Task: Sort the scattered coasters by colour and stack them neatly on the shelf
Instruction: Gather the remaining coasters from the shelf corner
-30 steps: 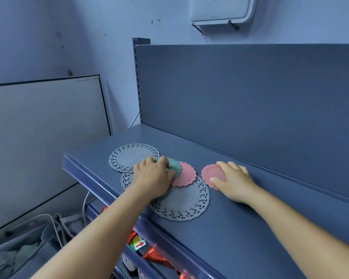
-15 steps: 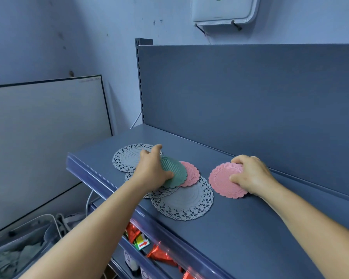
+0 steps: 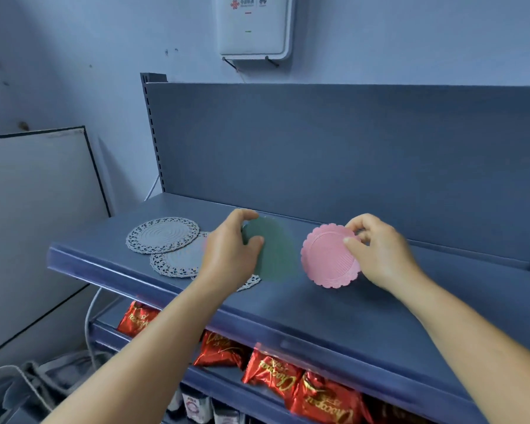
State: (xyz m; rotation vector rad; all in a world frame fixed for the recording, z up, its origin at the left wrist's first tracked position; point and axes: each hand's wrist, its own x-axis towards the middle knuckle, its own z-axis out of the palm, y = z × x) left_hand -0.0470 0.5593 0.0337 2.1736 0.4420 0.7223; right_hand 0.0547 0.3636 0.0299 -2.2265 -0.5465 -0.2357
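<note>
Head view: "Chocopan"-like red packets (image 3: 273,379).

The left hand (image 3: 231,249) hides much of a grey lace coaster (image 3: 181,258). The round dark green coaster (image 3: 273,250) it holds is motion-blurred. The shiny red snack packets (image 3: 276,377) are partly covered by the blue shelf's front edge (image 3: 288,328).

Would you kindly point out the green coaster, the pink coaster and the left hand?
green coaster (image 3: 276,252): head view, middle of its face.
pink coaster (image 3: 328,255): head view, centre of its ribbed face.
left hand (image 3: 230,252): head view, back of the hand.
</note>
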